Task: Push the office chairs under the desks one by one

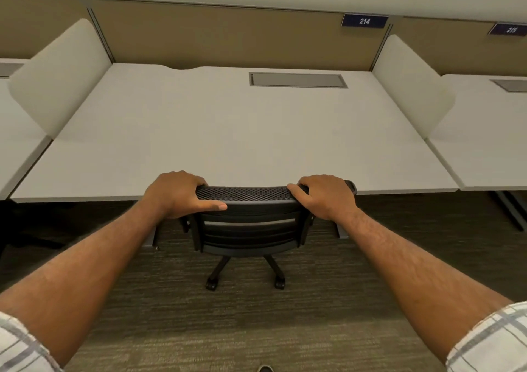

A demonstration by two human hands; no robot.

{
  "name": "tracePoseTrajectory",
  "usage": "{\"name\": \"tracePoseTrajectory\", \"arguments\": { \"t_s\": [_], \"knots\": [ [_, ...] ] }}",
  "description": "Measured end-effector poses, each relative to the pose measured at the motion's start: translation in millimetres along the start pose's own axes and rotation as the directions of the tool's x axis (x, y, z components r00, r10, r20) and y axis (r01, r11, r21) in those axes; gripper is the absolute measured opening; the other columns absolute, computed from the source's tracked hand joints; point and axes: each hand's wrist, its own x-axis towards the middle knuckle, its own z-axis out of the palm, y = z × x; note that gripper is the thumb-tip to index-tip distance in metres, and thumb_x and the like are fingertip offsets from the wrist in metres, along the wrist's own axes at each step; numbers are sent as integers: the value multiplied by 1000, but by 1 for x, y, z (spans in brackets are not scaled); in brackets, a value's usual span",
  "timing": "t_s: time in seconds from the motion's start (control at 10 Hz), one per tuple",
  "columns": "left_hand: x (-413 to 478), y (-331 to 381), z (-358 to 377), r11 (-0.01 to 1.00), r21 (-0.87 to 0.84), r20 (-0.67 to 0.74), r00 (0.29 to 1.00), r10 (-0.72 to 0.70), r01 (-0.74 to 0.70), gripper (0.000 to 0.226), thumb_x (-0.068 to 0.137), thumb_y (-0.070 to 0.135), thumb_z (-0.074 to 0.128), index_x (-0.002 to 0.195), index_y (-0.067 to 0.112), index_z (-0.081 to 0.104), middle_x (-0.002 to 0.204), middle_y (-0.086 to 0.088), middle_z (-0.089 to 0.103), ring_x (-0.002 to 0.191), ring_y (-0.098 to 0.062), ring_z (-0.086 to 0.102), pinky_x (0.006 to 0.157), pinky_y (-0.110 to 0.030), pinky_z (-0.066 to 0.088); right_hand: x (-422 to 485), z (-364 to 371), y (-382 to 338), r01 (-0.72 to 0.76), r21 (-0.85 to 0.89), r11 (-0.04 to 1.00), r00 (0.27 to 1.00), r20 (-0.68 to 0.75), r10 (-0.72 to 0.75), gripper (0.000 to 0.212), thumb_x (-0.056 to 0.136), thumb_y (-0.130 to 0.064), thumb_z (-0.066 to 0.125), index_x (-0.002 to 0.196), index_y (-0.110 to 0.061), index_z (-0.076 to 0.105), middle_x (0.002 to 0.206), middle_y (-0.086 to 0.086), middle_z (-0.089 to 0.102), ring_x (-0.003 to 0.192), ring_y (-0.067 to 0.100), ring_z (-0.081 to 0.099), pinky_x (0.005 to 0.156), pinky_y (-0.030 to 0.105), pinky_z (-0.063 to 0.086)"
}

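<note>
- Left hand [178, 193] and right hand [325, 196] grip the chair [248, 220] backrest's top corners.
- Backrest meets the table [214, 132] front edge at 12 o'clock.
- Open carpet [256, 323] at 6 o'clock.

Grey-brown carpet floor [328, 314] carries the black office chair [246, 229] on its castors, at the white desk [216, 132]

An open-plan office: numbered desks [228, 132] split by dividers [410, 86]; a mesh office chair [245, 217]; carpet [242, 329].
</note>
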Motion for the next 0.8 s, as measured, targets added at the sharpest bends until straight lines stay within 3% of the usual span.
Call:
{"name": "tracePoseTrajectory", "arguments": {
  "t_s": [0.3, 0.5, 0.6, 0.7, 0.8],
  "knots": [
    [5, -5, 2, 1000, 9, 34, 999, -6, 6, 117, 46, 114, 19, 117, 35, 69, 98, 14, 70, 85, -10, 60, 69, -31, 45, 1, 2, -3, -30, -13, 999, 999, -27, 30, 73, 90, -75, 19, 85, -25, 72, 75, -8, 67, 72, 13, 61, 71, 37, 56],
    [-2, 1, -2, 999, 52, 27, 1000, -5, 3, 109, 51, 112, 18, 105, 32, 69, 88, 13, 68, 81, -12, 61, 68, -31, 48, -2, 2, -4, -60, -43, 997, 998, -23, 59, 63, 96, -68, 31, 84, -22, 73, 74, -5, 67, 73, 16, 62, 73, 41, 56],
    [-19, 6, -1, 995, 93, -141, 989, 43, -30, 106, 67, 104, 15, 111, 23, 69, 98, 5, 71, 87, -17, 64, 74, -34, 49, -6, 3, -13, -101, 4, 995, 975, -197, 100, 50, 99, -54, 51, 105, -12, 77, 101, 5, 75, 99, 26, 66, 93, 46, 51],
    [-44, -3, 10, 991, 132, -237, 969, 68, -38, 99, 81, 94, 19, 131, 20, 61, 126, -4, 68, 110, -24, 63, 94, -42, 49, -16, 4, -27, -78, 50, 996, 942, -325, 90, 44, 98, -44, 63, 118, -6, 72, 118, 12, 72, 114, 31, 63, 101, 48, 46],
    [-84, -30, 24, 991, 135, -289, 957, 21, 19, 97, 89, 88, 22, 157, 20, 33, 163, -13, 35, 148, -32, 36, 119, -56, 30, -39, 11, -57, -42, 144, 989, 895, -434, 101, 47, 97, -36, 69, 132, -4, 64, 139, 15, 63, 133, 33, 54, 113, 46, 41]
  ]
}}
